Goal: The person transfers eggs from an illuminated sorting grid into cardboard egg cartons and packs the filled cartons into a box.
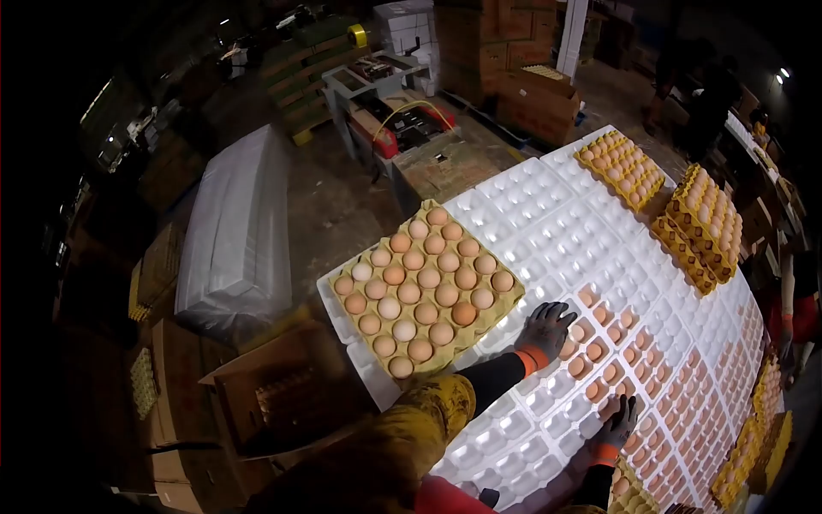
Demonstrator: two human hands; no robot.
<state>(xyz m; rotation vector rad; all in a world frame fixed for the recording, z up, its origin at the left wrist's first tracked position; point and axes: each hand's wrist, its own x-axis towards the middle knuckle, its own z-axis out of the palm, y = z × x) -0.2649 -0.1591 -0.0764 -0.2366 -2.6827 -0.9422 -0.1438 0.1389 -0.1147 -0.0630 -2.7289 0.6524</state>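
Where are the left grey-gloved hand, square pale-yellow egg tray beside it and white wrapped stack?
Left hand (545,331), head view: back.
Egg tray (485,316), head view: lower-right rim.
Wrapped stack (231,223), head view: side.

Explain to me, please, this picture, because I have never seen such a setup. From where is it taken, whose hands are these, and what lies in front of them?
Gladly. No robot is at work: a camera worn on a person's head looks forward and down, so you see roughly what that person faces. The left hand and the right hand are gloved in grey. Both are at white egg trays, where some cups are bare and others hold eggs. Beside the left hand lies a pale yellow egg tray carrying many eggs. Farther off stand stacked yellow trays. I cannot tell whether either hand grips an egg.
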